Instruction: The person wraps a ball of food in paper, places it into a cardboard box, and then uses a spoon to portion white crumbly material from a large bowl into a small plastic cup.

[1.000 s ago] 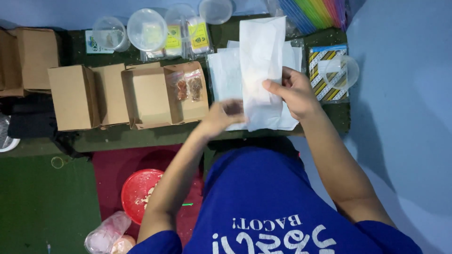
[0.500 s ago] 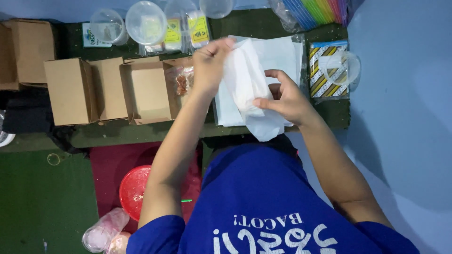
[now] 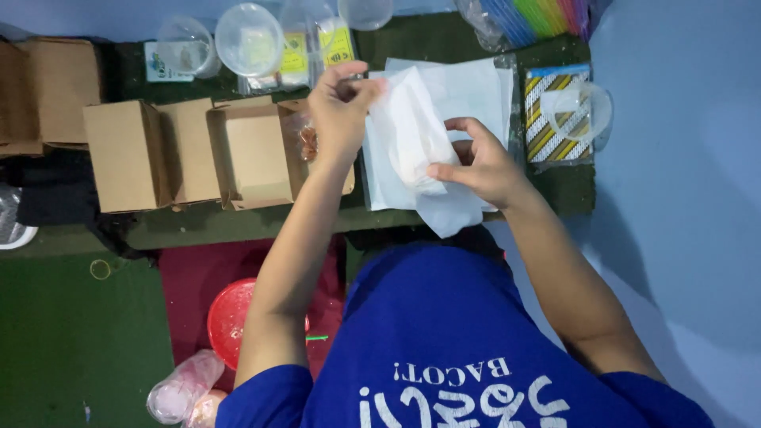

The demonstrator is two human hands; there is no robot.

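Several brown cardboard boxes (image 3: 190, 150) stand on the worktop (image 3: 238, 226) beside the left hand (image 3: 339, 111). A stack of white paper sheets (image 3: 476, 95) lies under both hands. The left hand pinches the top of a white paper bag (image 3: 412, 139); the right hand (image 3: 479, 166) grips its middle.

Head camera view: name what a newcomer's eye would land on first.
At centre, both hands work a white paper bag: the left hand pinches its top, the right hand grips its side. Left of them stands a row of open brown cardboard boxes; a red bowl sits below.
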